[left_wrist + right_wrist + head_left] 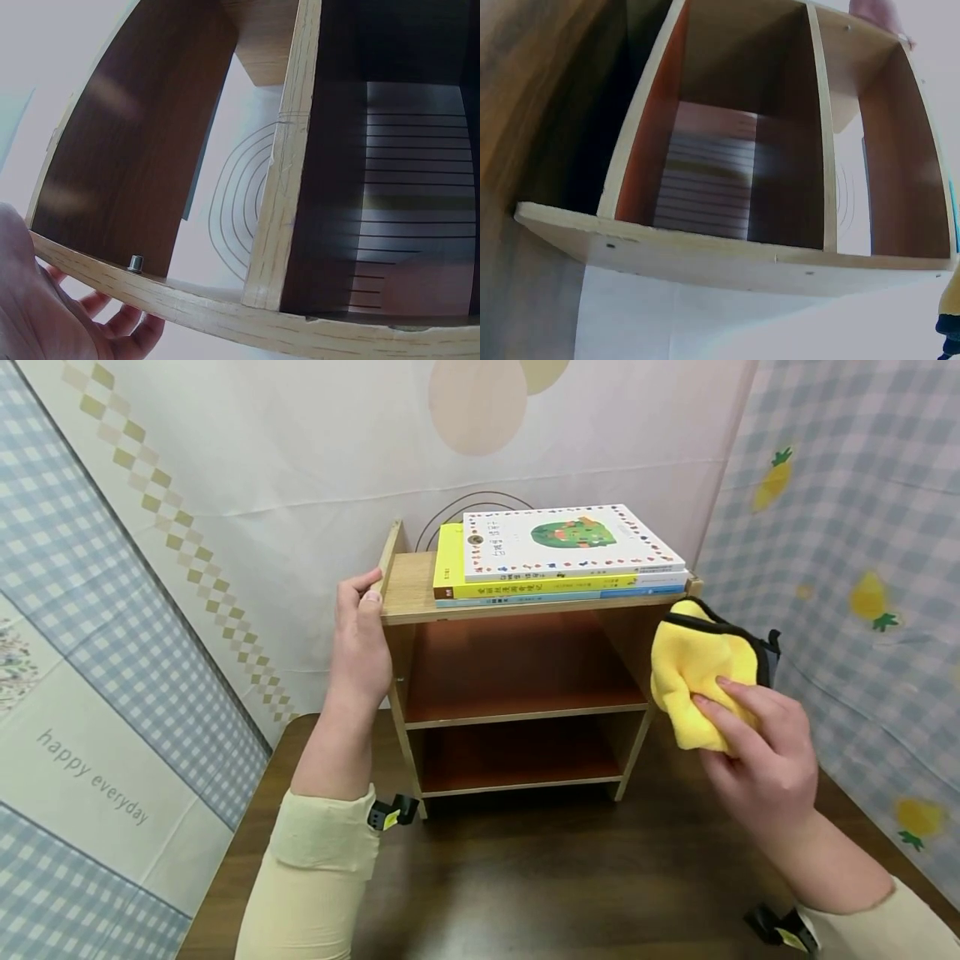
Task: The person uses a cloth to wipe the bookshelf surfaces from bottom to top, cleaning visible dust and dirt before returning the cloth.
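A small wooden bookshelf [410,583] stands on the table, its front facing me. My left hand [362,639] grips the upper left side panel, thumb in front; in the left wrist view its fingers [139,330] curl behind that panel. My right hand [772,756] pinches a folded yellow cloth [697,660] with black edging, held beside the shelf's upper right corner. Only a sliver of the cloth [951,296] shows at the edge of the right wrist view. On the top board lies a stack of books [573,547], a white one uppermost, a yellow one and a blue one below.
The dark wood table [525,877] extends in front of the shelf. A white curtain [300,460] hangs behind, with checked cloth [847,552] on the right and a checked, printed cloth [135,635] on the left. The two lower compartments [517,752] have reddish-brown boards.
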Demonstrator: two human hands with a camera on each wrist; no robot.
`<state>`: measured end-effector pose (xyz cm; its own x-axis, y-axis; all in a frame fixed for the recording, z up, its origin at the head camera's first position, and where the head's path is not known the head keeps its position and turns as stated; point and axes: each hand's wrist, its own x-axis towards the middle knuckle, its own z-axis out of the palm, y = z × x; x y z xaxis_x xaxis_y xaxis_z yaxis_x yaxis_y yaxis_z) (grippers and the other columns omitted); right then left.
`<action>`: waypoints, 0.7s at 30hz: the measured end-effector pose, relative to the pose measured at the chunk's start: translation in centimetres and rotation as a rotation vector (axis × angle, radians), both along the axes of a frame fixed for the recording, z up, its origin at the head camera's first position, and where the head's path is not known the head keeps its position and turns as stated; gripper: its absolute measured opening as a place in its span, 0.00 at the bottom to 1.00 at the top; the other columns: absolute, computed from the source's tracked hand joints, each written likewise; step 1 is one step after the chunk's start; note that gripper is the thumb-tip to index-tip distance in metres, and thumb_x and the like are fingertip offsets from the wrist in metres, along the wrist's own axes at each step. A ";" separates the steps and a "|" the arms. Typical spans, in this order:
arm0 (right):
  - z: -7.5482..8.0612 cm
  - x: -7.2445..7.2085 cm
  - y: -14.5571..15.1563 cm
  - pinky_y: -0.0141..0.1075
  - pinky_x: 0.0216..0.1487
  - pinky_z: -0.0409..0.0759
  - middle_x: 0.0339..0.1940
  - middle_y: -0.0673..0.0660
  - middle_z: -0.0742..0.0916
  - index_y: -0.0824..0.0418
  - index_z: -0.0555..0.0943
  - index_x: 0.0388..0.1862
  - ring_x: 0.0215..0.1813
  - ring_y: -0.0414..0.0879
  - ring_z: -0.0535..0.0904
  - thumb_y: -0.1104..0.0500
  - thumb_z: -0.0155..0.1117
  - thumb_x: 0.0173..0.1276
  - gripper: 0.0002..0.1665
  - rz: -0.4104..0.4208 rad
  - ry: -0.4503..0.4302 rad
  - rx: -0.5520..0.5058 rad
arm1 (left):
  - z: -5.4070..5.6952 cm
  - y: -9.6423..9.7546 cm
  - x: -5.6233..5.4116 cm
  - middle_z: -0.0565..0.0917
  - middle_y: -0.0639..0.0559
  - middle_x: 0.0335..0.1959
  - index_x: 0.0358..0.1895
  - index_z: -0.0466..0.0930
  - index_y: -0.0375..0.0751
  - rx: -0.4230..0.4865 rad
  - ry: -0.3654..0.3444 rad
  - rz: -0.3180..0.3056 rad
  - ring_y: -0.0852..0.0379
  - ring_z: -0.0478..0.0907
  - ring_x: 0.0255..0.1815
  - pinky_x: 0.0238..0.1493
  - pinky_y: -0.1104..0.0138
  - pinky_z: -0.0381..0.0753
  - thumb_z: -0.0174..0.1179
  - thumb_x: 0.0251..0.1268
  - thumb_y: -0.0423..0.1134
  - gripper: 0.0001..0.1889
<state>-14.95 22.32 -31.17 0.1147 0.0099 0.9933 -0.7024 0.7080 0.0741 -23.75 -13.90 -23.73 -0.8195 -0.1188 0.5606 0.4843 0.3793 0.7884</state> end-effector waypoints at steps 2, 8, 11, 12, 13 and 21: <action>0.0 -0.5 0.3 0.46 0.55 0.76 0.39 0.67 0.87 0.68 0.88 0.34 0.38 0.70 0.78 0.57 0.63 0.65 0.14 -0.007 0.008 -0.023 | 0.0 0.0 -0.1 0.63 0.51 0.73 0.68 0.63 0.46 0.001 -0.001 -0.003 0.56 0.60 0.71 0.69 0.56 0.57 0.34 0.74 0.55 0.27; 0.8 -1.3 0.2 0.45 0.56 0.76 0.40 0.66 0.86 0.67 0.87 0.34 0.41 0.69 0.78 0.60 0.64 0.61 0.11 -0.020 0.016 -0.091 | 0.0 0.0 -0.2 0.63 0.51 0.73 0.68 0.62 0.47 0.007 -0.005 -0.010 0.56 0.60 0.71 0.69 0.56 0.57 0.34 0.73 0.55 0.27; 1.3 -1.7 0.2 0.44 0.56 0.76 0.40 0.66 0.85 0.67 0.87 0.34 0.41 0.69 0.78 0.62 0.65 0.60 0.09 -0.035 0.016 -0.113 | 0.1 0.1 -0.1 0.63 0.51 0.73 0.68 0.63 0.47 0.007 -0.005 -0.013 0.56 0.60 0.70 0.68 0.56 0.57 0.34 0.73 0.54 0.27; 1.4 -1.8 0.2 0.44 0.56 0.76 0.40 0.66 0.85 0.67 0.87 0.34 0.42 0.69 0.78 0.62 0.65 0.59 0.09 -0.038 0.014 -0.119 | 0.2 0.1 -0.1 0.63 0.51 0.73 0.68 0.63 0.47 0.006 -0.005 -0.013 0.56 0.60 0.70 0.68 0.56 0.57 0.34 0.73 0.54 0.26; 1.5 -1.9 0.2 0.44 0.57 0.76 0.41 0.66 0.86 0.67 0.87 0.34 0.42 0.69 0.78 0.62 0.65 0.59 0.09 -0.042 0.009 -0.125 | 0.2 0.1 -0.1 0.62 0.51 0.73 0.68 0.62 0.48 0.005 -0.006 -0.011 0.56 0.60 0.70 0.68 0.56 0.57 0.34 0.74 0.54 0.26; 1.7 -3.0 0.1 0.48 0.55 0.75 0.41 0.65 0.86 0.66 0.87 0.35 0.44 0.69 0.78 0.65 0.65 0.55 0.09 -0.041 -0.026 -0.163 | 0.0 -0.1 0.0 0.63 0.51 0.73 0.68 0.63 0.47 -0.001 -0.012 -0.004 0.56 0.60 0.71 0.69 0.56 0.57 0.34 0.74 0.54 0.26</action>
